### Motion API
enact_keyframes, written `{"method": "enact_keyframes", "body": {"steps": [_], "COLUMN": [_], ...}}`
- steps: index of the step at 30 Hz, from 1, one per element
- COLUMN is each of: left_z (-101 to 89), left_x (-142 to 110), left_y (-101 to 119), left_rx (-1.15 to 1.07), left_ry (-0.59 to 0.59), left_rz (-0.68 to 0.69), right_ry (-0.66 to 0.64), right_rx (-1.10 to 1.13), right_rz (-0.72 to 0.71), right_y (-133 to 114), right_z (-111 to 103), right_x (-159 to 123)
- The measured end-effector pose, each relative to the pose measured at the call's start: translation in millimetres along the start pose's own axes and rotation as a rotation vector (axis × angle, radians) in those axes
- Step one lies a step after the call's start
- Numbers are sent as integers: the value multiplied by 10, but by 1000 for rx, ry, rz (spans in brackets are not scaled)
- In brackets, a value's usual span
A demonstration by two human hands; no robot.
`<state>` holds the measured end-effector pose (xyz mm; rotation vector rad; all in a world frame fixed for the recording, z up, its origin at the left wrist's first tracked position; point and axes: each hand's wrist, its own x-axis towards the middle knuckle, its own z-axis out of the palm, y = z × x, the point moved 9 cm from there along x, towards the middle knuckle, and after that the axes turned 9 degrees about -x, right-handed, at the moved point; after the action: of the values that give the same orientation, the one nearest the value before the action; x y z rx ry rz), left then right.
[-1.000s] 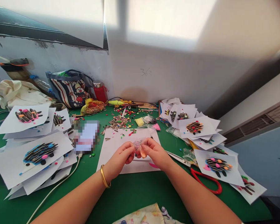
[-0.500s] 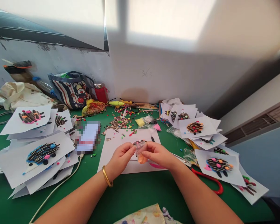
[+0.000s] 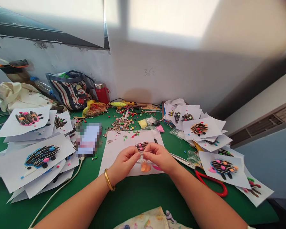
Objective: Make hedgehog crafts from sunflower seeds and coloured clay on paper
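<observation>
Between my two hands hangs a small clear plastic bag with a lump of orange clay (image 3: 146,167) in it. My left hand (image 3: 127,160) pinches the bag's upper edge from the left. From the right, my right hand (image 3: 160,157) pinches the same edge, thumb and fingers pressed together. Under and behind the hands lies a sheet of white paper (image 3: 113,162). Just past my fingertips is a hedgehog made of dark striped seeds and coloured dots (image 3: 141,146), partly covered by the hands. A flat pink piece (image 3: 157,167) shows beside the bag.
Stacks of seed-hedgehog cards stand at left (image 3: 64,144) and right (image 3: 219,128). Red-handled scissors (image 3: 212,183) lie by my right forearm. A phone (image 3: 88,140) with a cable is at left. Loose seeds (image 3: 121,124), a yellow clay bag (image 3: 142,123) and a red bottle (image 3: 101,93) sit behind.
The orange clay bag now hangs lower and straighter between my hands, with both pinching its top edge. More of the seed hedgehog shows behind my fingers. The view has shifted slightly.
</observation>
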<state>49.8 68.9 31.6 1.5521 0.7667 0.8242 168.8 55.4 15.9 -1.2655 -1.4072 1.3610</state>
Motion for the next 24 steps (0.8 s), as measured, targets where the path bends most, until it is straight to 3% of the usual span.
{"method": "enact_keyframes", "body": {"steps": [6,12,19,24], "left_z": [24,70,-17,23], "left_x": [-1,-16,-20,-22], "left_y": [-27,-32,17,-27], "left_rx": [28,50,59,-28], "left_ry": [-11,-24,38,-25], "left_rz": [-14,-1,41,-11], "right_ry": [-76,-63,-99,-87], "right_rx": [-22,-42,52,60], "right_rz": [-19,-36,-5,-53], "right_y": [23,11,-7,-72], "right_z": [55,96,45,16], "right_x": [13,6,6,-14]}}
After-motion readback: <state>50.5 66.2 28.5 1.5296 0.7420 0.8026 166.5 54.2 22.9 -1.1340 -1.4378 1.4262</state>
